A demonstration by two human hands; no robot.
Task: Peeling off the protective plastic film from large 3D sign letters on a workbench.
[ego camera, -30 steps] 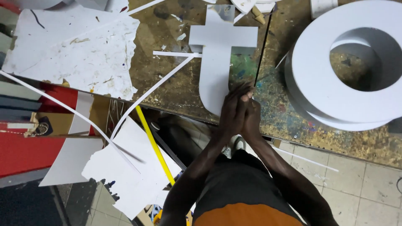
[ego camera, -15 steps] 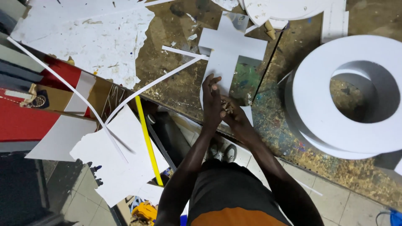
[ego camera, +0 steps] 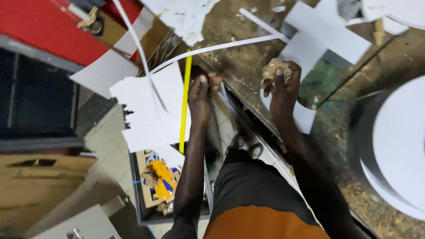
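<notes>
My right hand point(ego camera: 283, 86) is shut on a small crumpled tan piece, probably sandpaper point(ego camera: 273, 70), above the near end of a white cross-shaped foam cutout point(ego camera: 321, 37) lying on the stained workbench point(ego camera: 248, 62). My left hand point(ego camera: 201, 90) is at the bench's front edge with its fingers curled, beside a yellow strip point(ego camera: 184, 102). Whether it holds anything is unclear. My arms and dark shorts with an orange shirt fill the lower middle.
A large white ring-shaped piece point(ego camera: 398, 146) lies on the bench at right. Torn white sheets point(ego camera: 150, 110) and thin white strips point(ego camera: 212, 48) hang off the bench's left edge. A red box point(ego camera: 48, 35) is at top left, and an open box of scraps point(ego camera: 157, 177) stands on the floor.
My hands have come apart: the left has moved to the bench edge, and the right stays by the cutout's end. The camera has swung left and closer.
</notes>
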